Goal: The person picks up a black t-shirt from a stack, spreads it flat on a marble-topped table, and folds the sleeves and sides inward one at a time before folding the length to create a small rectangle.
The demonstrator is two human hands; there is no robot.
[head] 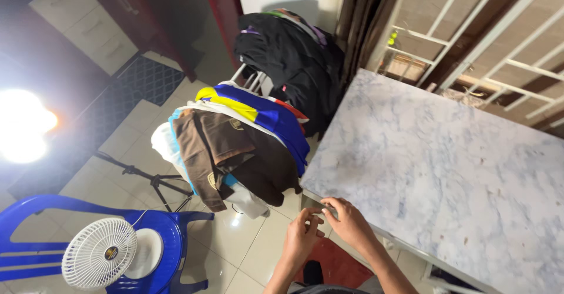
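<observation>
1. Marble-patterned, white with blue-grey veins: that's the table (446, 170), filling the right half of the view, its top dotted with a few small brown marks, its near-left corner pointing at the person.

2. Both hands meet at that corner. The right hand (348, 222) lies on the table edge, palm down, fingers (329, 204) curled over the rim and pointing left.

3. The left hand (301, 235) hovers just beside it, off the table, fingers bent towards the right hand's fingertips. The two touch or nearly touch; I cannot tell whether anything small is pinched between them. Neither hand is clenched, both loosely curled.

4. Both forearms rise from the bottom edge, close together, angled up and left.

5. Left of the table, a rack (249, 82) is heaped with clothes: a brown shirt (226, 153) in front, a blue and yellow garment (258, 114) behind it, a black pile (291, 64) at the back.

6. Lower left, a blue chair (170, 235) holds a white fan (100, 253).

7. A bright lamp (20, 126) glares at the left edge, a black tripod (155, 182) on the tiled floor (241, 241) nearby.

8. A red mat (341, 267) lies under the forearms.
</observation>
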